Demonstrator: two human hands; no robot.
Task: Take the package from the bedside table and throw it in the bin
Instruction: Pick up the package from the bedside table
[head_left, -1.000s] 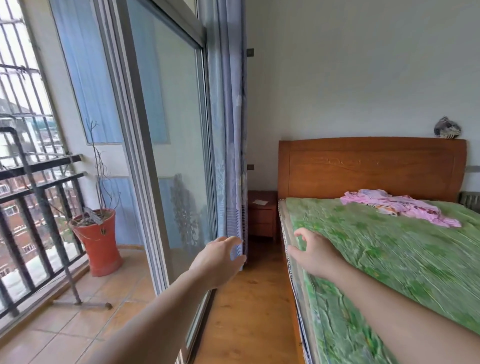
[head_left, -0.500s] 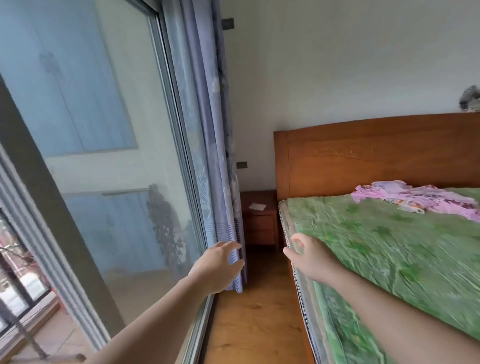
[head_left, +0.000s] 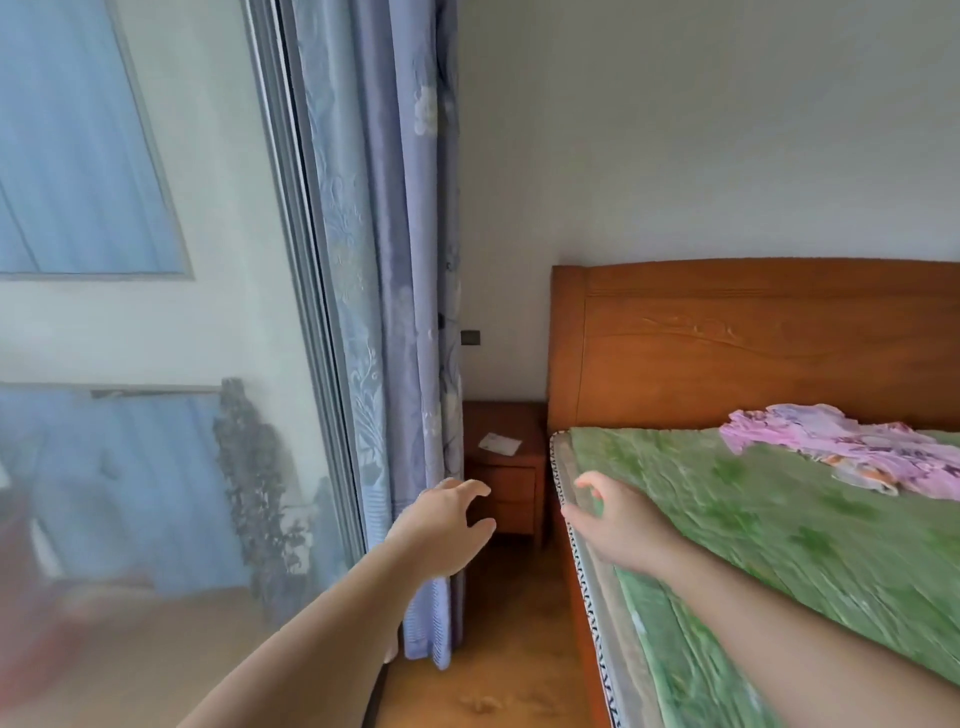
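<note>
From the head camera, I am stretching both bare arms forward. My left hand (head_left: 444, 525) is hovering in front of the blue curtain (head_left: 395, 312), palm down, fingers spread and loosely curled, gripping nothing. My right hand (head_left: 618, 519) is reaching along the edge of the green bedspread (head_left: 779, 519), thumb and forefinger bent toward each other with a gap between them, also empty. The package (head_left: 500, 443) is lying flat on top of the wooden bedside table (head_left: 511, 483), between the curtain and the headboard (head_left: 753, 343), well beyond both hands. Any writing on it is too small for me to read.
</note>
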